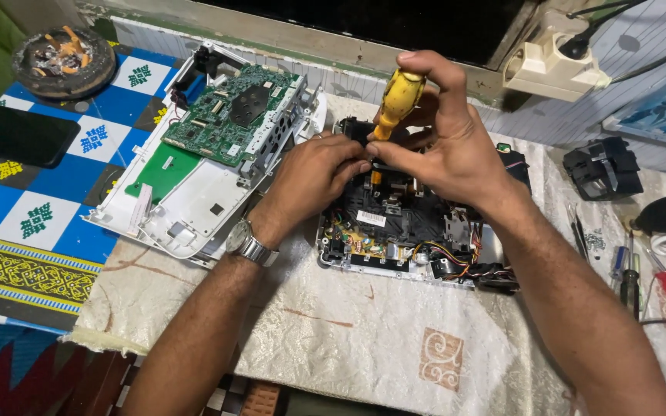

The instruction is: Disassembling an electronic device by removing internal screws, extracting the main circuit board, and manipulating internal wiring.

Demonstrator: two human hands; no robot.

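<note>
Nearest the camera, two bare forearms come in from the lower edge over a pale patterned cloth [395, 339] that covers the work surface. One opened electronic device [410, 223], black inside with coloured wires along its near edge, sits on that cloth between the arms. The left hand [314, 173], with a metal wristwatch [250, 245] on its wrist, rests at the device's upper left edge, its fingers pinched together on the lower shaft of the tool. One yellow-handled screwdriver [396, 100] stands above the device, and the right hand [437, 135] is wrapped around it, fingers curled tight over the handle top and thumb near the shaft. The screwdriver's long axis runs nearly upright, leaning slightly, handle toward the far wall and tip pointing down into the device; the tip itself is hidden behind the fingers. To the right lie a few spare screwdrivers [634, 273], one with a red grip. Left of the device lies one white housing shell [186, 204] carrying one green circuit board [233, 115]. Farther off are one round ashtray [63, 62] and one beige power strip [549, 65].
</note>
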